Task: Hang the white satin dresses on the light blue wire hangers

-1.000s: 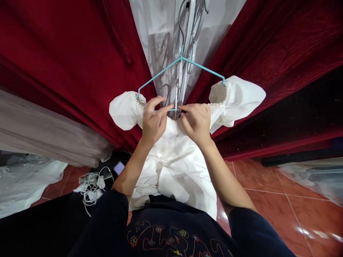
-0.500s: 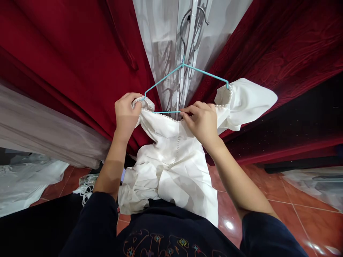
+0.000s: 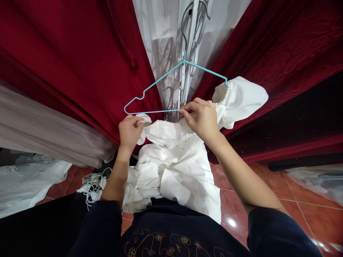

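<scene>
A white dress (image 3: 184,171) with a pearl-beaded neckline hangs in front of me, its skirt bunched toward my body. Its right puff sleeve (image 3: 242,101) is still over one end of a light blue hanger (image 3: 160,79); the hanger's left end is bare. My left hand (image 3: 130,132) pinches the beaded edge of the left sleeve, just below that bare end. With thumb and fingertips, my right hand (image 3: 200,116) grips the hanger's bottom bar near its middle, and its other fingers lie against the dress's neckline.
Dark red curtains (image 3: 66,53) hang on both sides of a white ornate metal stand (image 3: 189,53). Sheer pale fabric (image 3: 53,125) drapes at left. White cables (image 3: 93,189) lie low on the left, above red floor tiles (image 3: 316,217).
My left hand has drawn the left sleeve down and off the hanger's left end, which now shows bare. My right hand has stayed on the bottom bar.
</scene>
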Demonstrator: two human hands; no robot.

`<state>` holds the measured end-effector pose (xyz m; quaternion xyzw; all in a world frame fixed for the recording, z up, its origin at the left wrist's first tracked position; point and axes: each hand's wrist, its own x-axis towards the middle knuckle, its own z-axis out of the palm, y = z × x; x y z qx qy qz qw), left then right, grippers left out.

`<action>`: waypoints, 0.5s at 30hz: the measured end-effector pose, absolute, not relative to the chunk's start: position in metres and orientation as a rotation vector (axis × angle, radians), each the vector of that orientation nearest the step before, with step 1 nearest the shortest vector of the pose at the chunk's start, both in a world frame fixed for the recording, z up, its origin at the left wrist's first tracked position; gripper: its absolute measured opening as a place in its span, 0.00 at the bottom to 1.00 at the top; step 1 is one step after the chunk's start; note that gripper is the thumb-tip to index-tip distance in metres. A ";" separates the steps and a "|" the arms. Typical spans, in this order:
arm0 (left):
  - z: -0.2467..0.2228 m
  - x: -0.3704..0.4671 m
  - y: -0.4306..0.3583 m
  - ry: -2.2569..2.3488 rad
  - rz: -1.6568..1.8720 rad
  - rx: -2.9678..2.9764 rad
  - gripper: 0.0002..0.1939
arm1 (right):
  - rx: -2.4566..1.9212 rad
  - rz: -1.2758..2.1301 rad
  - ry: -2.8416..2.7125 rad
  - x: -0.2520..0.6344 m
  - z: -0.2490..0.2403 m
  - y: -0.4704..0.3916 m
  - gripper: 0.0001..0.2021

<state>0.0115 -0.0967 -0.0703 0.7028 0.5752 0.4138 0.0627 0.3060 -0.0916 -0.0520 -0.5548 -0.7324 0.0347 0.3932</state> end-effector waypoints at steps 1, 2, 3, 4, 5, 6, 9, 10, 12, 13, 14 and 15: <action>-0.075 0.023 -0.100 1.529 1.346 2.243 0.10 | -1.400 0.082 -1.848 0.307 -0.054 -0.091 0.09; -0.076 0.036 -0.103 1.308 1.416 2.379 0.10 | -1.395 0.075 -1.836 0.308 -0.055 -0.091 0.09; -0.075 0.048 -0.104 1.135 1.493 2.482 0.11 | -1.389 0.068 -1.825 0.308 -0.056 -0.091 0.10; -0.071 0.060 -0.103 1.036 1.578 2.535 0.11 | -1.382 0.066 -1.816 0.309 -0.057 -0.092 0.11; -0.066 0.070 -0.101 1.016 1.645 2.545 0.12 | -1.370 0.068 -1.814 0.309 -0.057 -0.094 0.12; -0.061 0.079 -0.098 1.068 1.681 2.512 0.12 | -1.354 0.071 -1.816 0.309 -0.058 -0.097 0.13; -0.052 0.096 -0.087 1.298 1.537 2.378 0.14 | -1.234 0.067 -1.855 0.312 -0.062 -0.104 0.13; -0.051 0.098 -0.084 1.332 1.455 2.372 0.15 | -1.181 0.037 -1.845 0.316 -0.063 -0.105 0.13; -0.054 0.099 -0.081 1.338 1.337 2.406 0.17 | -1.098 -0.116 -1.733 0.328 -0.067 -0.102 0.13; -0.056 0.099 -0.080 1.337 1.296 2.427 0.18 | -1.071 -0.225 -1.644 0.337 -0.068 -0.099 0.14; -0.057 0.098 -0.080 1.343 1.260 2.445 0.19 | -1.050 -0.338 -1.553 0.346 -0.069 -0.094 0.16; -0.058 0.098 -0.080 1.357 1.229 2.456 0.19 | -1.030 -0.439 -1.477 0.356 -0.069 -0.088 0.19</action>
